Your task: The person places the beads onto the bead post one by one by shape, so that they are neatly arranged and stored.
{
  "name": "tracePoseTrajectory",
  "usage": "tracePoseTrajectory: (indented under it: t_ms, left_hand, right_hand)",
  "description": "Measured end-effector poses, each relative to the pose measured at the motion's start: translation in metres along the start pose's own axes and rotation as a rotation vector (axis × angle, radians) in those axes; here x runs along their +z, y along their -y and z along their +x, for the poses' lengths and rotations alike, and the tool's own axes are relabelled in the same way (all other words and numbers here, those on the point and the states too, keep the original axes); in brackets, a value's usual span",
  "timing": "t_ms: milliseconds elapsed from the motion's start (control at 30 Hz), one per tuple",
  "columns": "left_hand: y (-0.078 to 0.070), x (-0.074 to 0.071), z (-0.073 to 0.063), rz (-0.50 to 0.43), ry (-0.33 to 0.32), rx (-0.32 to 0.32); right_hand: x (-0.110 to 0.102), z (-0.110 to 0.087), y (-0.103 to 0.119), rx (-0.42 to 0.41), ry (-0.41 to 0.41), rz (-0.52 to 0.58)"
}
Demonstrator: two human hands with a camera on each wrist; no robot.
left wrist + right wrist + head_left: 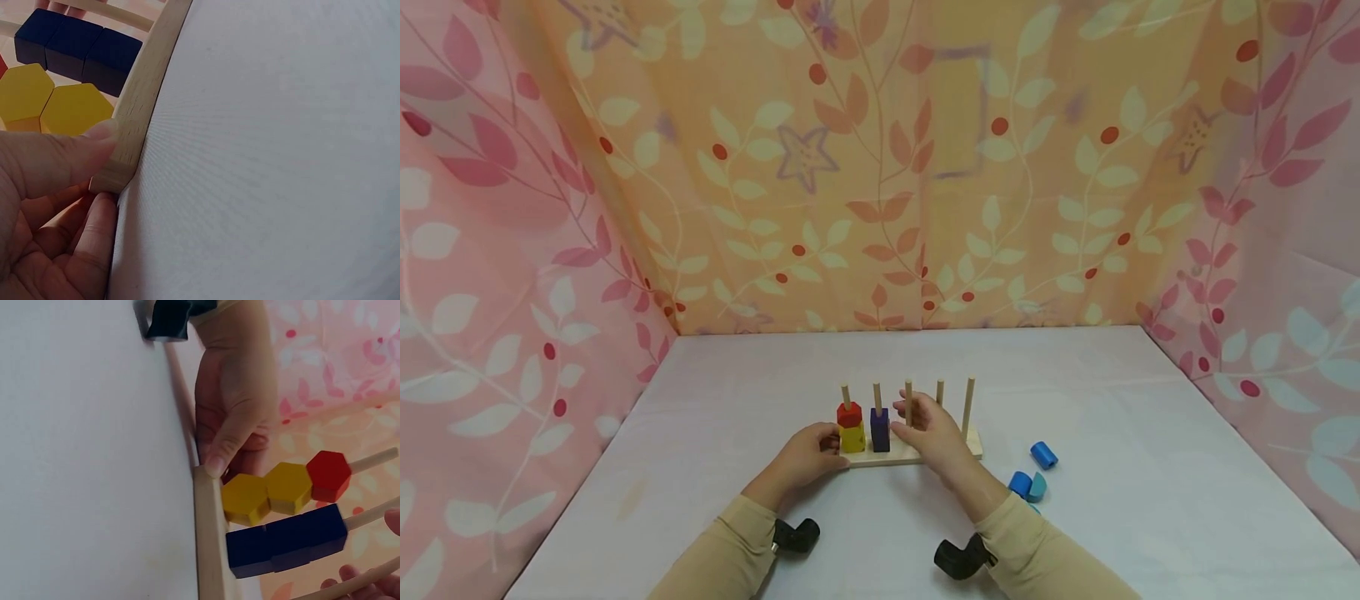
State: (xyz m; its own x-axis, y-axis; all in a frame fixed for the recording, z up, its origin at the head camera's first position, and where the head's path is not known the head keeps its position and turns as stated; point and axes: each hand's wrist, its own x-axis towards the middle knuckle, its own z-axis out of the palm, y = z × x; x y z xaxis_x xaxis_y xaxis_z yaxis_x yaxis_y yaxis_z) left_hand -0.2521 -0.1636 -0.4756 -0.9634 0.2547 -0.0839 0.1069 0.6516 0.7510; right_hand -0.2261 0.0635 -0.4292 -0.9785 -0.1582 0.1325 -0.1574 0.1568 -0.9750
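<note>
A wooden peg board (pixel 880 459) with several upright pegs stands on the white cloth. My left hand (pixel 808 454) grips its left end, thumb (pixel 75 156) on the base and fingers curled at the end. Two yellow hexagonal blocks (pixel 245 499) and a red one (pixel 329 476) are stacked on the leftmost peg. The second peg carries a stack of dark blue square blocks (pixel 287 542). My right hand (pixel 936 435) is at the third peg (pixel 908 404), its fingers loosely spread around it; no block shows in them.
To the right of the board lie two blue cylinders (pixel 1043 455) and a teal half-round piece (pixel 1038 487), with part of another teal piece behind the right sleeve. Black wrist mounts (pixel 797 536) sit below both hands. A patterned curtain (pixel 880 208) encloses the table.
</note>
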Motion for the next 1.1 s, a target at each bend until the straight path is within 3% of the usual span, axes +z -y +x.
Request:
tracePoseTrajectory:
  t_ms: [267,433,867,1100]
  left_hand:
    - [0.001,0.000,0.001,0.004,0.006,0.006]
    - [0.002,-0.001,0.002,0.009,0.008,0.019]
    - [0.002,0.000,0.000,0.015,0.004,0.006]
    - [0.002,0.000,0.000,0.006,0.000,0.016]
  right_hand:
    - [-0.020,-0.018,0.013,0.000,0.083,0.012]
    - [-0.041,-0.027,0.016,0.018,0.125,-0.036]
    - [-0.095,-0.038,0.018,0.018,0.104,-0.096]
    - [-0.124,-0.042,0.011,0.046,0.054,-0.196]
